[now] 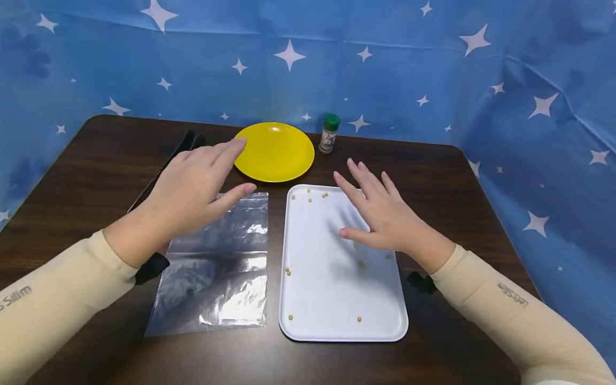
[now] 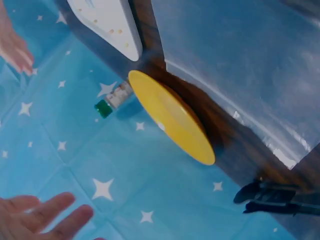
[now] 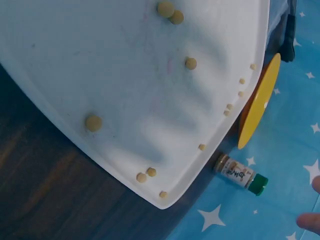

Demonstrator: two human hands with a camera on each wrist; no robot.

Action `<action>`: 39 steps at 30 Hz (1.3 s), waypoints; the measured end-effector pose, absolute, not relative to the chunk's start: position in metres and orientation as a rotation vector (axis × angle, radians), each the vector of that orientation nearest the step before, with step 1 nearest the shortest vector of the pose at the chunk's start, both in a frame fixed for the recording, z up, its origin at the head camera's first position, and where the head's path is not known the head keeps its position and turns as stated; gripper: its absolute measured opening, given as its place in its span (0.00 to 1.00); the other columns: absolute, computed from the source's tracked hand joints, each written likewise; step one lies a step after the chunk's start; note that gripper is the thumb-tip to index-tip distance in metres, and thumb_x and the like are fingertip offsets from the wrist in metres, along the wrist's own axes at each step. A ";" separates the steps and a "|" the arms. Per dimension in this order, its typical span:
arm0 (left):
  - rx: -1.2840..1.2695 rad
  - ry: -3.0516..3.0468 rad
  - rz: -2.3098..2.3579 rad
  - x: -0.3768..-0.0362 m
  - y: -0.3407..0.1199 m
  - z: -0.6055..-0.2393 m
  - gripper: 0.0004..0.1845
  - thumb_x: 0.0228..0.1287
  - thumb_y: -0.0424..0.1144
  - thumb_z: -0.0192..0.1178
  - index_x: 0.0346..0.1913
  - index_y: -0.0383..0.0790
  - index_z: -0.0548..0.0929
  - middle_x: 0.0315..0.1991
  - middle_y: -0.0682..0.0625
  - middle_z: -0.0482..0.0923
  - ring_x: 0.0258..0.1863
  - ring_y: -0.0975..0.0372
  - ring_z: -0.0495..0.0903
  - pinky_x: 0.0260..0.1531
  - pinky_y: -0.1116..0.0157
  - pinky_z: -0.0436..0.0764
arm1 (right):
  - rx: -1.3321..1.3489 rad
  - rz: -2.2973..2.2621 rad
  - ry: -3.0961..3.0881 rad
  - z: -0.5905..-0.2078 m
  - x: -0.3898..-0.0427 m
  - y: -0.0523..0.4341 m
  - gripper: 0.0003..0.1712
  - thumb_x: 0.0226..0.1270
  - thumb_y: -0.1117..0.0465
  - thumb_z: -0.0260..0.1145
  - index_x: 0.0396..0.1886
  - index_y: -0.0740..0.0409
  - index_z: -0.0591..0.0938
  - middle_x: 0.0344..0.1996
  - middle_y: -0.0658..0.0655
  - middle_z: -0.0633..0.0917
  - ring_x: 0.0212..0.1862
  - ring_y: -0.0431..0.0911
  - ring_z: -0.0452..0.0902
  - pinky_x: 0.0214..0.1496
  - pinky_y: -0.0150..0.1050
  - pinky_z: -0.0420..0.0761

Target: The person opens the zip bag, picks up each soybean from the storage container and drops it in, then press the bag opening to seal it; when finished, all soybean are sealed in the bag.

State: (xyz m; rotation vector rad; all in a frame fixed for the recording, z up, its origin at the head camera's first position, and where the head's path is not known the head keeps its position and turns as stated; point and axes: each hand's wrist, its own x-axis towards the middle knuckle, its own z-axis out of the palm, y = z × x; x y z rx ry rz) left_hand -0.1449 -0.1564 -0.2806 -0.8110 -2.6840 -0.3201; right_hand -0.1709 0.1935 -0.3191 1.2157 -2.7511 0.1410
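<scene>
My left hand [image 1: 192, 184] hovers above a clear plastic bag [image 1: 216, 283], its fingers extended and its thumb apart. Above the right part of a white tray [image 1: 332, 299] is my right hand [image 1: 382, 216], with spread fingers and nothing in them. Several small round yellowish beans [image 3: 93, 123] lie scattered on the tray, mostly near its edges. Partly behind the left hand and forearm lies a long black tool [image 2: 272, 197], which looks like tongs. In the left wrist view, the left hand's fingers [image 2: 65, 220] hold nothing.
A yellow plate [image 1: 276, 152] lies at the back of the dark wooden table [image 1: 433, 176]. Beside it stands a small seasoning bottle [image 1: 329, 136] with a green cap. A blue cloth [image 1: 409, 69] with white stars hangs behind the table and along its sides.
</scene>
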 end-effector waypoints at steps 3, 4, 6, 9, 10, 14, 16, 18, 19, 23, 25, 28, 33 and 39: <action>-0.726 -2.709 -0.380 -0.152 -0.154 -0.278 0.36 0.62 0.53 0.57 0.66 0.34 0.63 0.54 0.39 0.74 0.45 0.48 0.76 0.37 0.51 0.78 | 1.191 0.168 -2.805 -0.320 -0.169 0.197 0.48 0.62 0.33 0.52 0.75 0.45 0.44 0.74 0.55 0.41 0.73 0.52 0.38 0.67 0.62 0.45; -0.694 -2.731 -0.394 -0.154 -0.154 -0.278 0.34 0.62 0.52 0.58 0.64 0.33 0.66 0.50 0.40 0.76 0.41 0.49 0.77 0.32 0.53 0.79 | 1.182 0.169 -2.823 -0.320 -0.169 0.198 0.47 0.64 0.33 0.50 0.75 0.45 0.45 0.74 0.55 0.43 0.73 0.52 0.39 0.67 0.61 0.46; -0.624 -2.796 -0.416 -0.159 -0.154 -0.280 0.29 0.62 0.51 0.58 0.57 0.33 0.70 0.41 0.42 0.77 0.33 0.53 0.75 0.25 0.58 0.77 | 1.165 0.166 -2.856 -0.322 -0.168 0.200 0.45 0.65 0.34 0.49 0.75 0.45 0.47 0.73 0.55 0.46 0.73 0.52 0.41 0.67 0.60 0.48; -0.518 -2.917 -0.445 -0.164 -0.155 -0.283 0.22 0.63 0.52 0.57 0.46 0.34 0.73 0.30 0.46 0.73 0.25 0.56 0.71 0.19 0.61 0.72 | 1.160 0.152 -2.887 -0.325 -0.167 0.202 0.43 0.66 0.34 0.48 0.74 0.47 0.51 0.73 0.55 0.50 0.72 0.52 0.43 0.67 0.58 0.50; -0.483 -2.963 -0.459 -0.165 -0.156 -0.285 0.21 0.63 0.53 0.56 0.42 0.35 0.73 0.27 0.46 0.71 0.22 0.56 0.70 0.18 0.62 0.70 | 1.161 0.151 -2.892 -0.327 -0.167 0.202 0.42 0.66 0.35 0.48 0.74 0.48 0.52 0.72 0.56 0.52 0.72 0.52 0.44 0.67 0.58 0.52; -0.343 -3.143 -0.497 -0.170 -0.159 -0.290 0.21 0.65 0.56 0.52 0.33 0.38 0.71 0.20 0.46 0.69 0.17 0.56 0.68 0.14 0.63 0.64 | 1.158 0.157 -2.910 -0.333 -0.167 0.203 0.40 0.67 0.37 0.50 0.72 0.50 0.58 0.71 0.58 0.56 0.71 0.54 0.48 0.65 0.58 0.57; -0.294 -3.228 -0.507 -0.174 -0.161 -0.294 0.23 0.65 0.58 0.50 0.32 0.38 0.71 0.19 0.46 0.69 0.16 0.56 0.68 0.14 0.63 0.63 | 1.154 0.160 -2.908 -0.336 -0.167 0.203 0.39 0.66 0.38 0.51 0.71 0.50 0.59 0.70 0.59 0.58 0.71 0.55 0.49 0.65 0.59 0.58; -0.257 -3.315 -0.509 -0.178 -0.163 -0.299 0.25 0.65 0.60 0.49 0.33 0.38 0.73 0.20 0.45 0.70 0.17 0.56 0.68 0.15 0.63 0.64 | 1.153 0.163 -2.905 -0.338 -0.166 0.202 0.38 0.66 0.38 0.53 0.71 0.51 0.60 0.70 0.59 0.59 0.71 0.55 0.50 0.65 0.58 0.58; -0.242 -3.365 -0.511 -0.181 -0.164 -0.302 0.27 0.65 0.62 0.47 0.35 0.36 0.74 0.22 0.45 0.70 0.18 0.56 0.69 0.16 0.63 0.65 | 1.159 0.161 -2.899 -0.339 -0.166 0.202 0.38 0.66 0.39 0.53 0.71 0.51 0.61 0.70 0.59 0.59 0.71 0.55 0.50 0.65 0.58 0.58; -0.221 -3.564 -0.536 -0.193 -0.171 -0.312 0.34 0.67 0.63 0.40 0.46 0.30 0.74 0.24 0.44 0.73 0.18 0.57 0.70 0.24 0.59 0.71 | 1.190 0.154 -2.884 -0.343 -0.165 0.202 0.37 0.66 0.40 0.53 0.70 0.52 0.61 0.70 0.60 0.58 0.70 0.55 0.51 0.65 0.56 0.58; -0.211 -3.641 -0.579 -0.200 -0.174 -0.317 0.37 0.68 0.63 0.38 0.50 0.26 0.70 0.23 0.44 0.73 0.18 0.57 0.71 0.26 0.59 0.73 | 1.208 0.153 -2.868 -0.345 -0.164 0.202 0.37 0.67 0.40 0.53 0.70 0.52 0.62 0.70 0.60 0.59 0.70 0.55 0.52 0.65 0.56 0.59; -0.178 -3.725 -0.612 -0.208 -0.175 -0.328 0.36 0.69 0.61 0.37 0.48 0.25 0.70 0.20 0.45 0.70 0.16 0.57 0.71 0.24 0.62 0.76 | 1.222 0.157 -2.854 -0.346 -0.163 0.201 0.37 0.67 0.39 0.52 0.70 0.53 0.62 0.70 0.60 0.59 0.70 0.54 0.52 0.65 0.55 0.58; -0.109 -3.820 -0.402 -0.210 -0.167 -0.346 0.36 0.67 0.64 0.37 0.44 0.31 0.77 0.25 0.43 0.73 0.22 0.55 0.75 0.26 0.60 0.77 | 1.231 0.162 -2.858 -0.349 -0.160 0.200 0.36 0.67 0.40 0.52 0.70 0.52 0.63 0.70 0.60 0.59 0.70 0.55 0.52 0.65 0.56 0.60; -0.039 -3.843 0.018 -0.203 -0.154 -0.362 0.42 0.64 0.69 0.34 0.52 0.34 0.79 0.48 0.38 0.77 0.38 0.50 0.76 0.39 0.48 0.73 | 1.238 0.187 -2.864 -0.353 -0.157 0.200 0.36 0.68 0.39 0.49 0.70 0.51 0.62 0.70 0.59 0.59 0.70 0.54 0.52 0.64 0.56 0.60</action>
